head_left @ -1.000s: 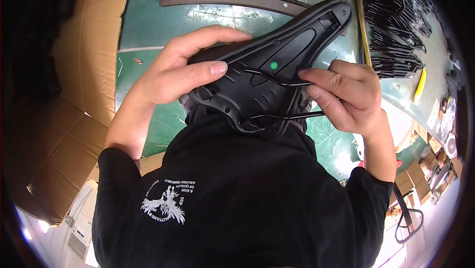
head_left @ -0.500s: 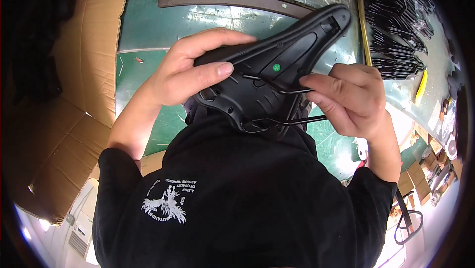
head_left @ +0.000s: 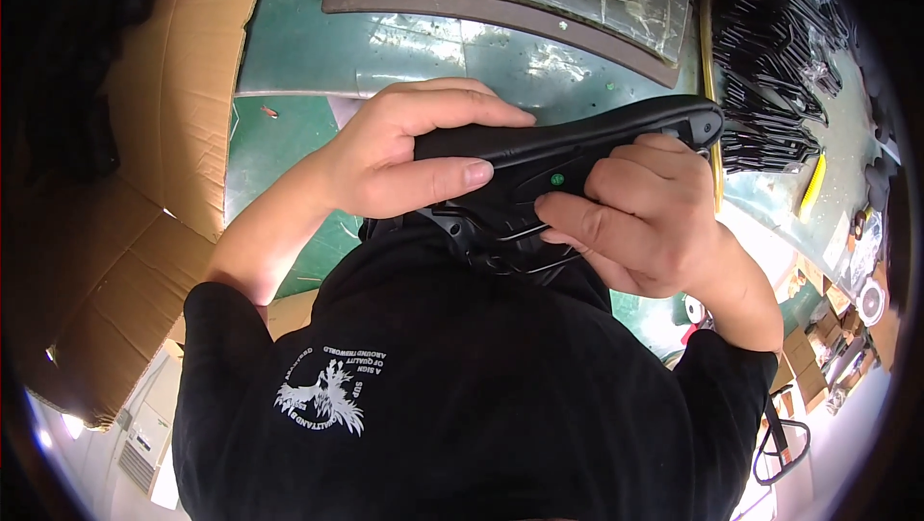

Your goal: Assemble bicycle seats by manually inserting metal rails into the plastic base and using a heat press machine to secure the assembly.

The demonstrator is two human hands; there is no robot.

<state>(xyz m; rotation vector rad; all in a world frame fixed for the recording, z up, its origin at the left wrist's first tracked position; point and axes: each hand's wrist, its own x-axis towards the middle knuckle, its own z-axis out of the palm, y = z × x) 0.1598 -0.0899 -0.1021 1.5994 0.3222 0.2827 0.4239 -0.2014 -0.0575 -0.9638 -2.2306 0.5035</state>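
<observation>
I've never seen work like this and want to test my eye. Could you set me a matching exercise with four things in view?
1. bicycle saddle
2. round sticker
3. cardboard
4. black rods

A. bunched at the right
B. green
C. gripped by the left hand
D. at the far left

Pairs: 1-C, 2-B, 3-D, 4-A

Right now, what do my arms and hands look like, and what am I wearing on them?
Your left hand and right hand are bare, with no gloves or watch visible. The forearms are uncovered below short black sleeves. The black shirt has a white print on its left.
</observation>
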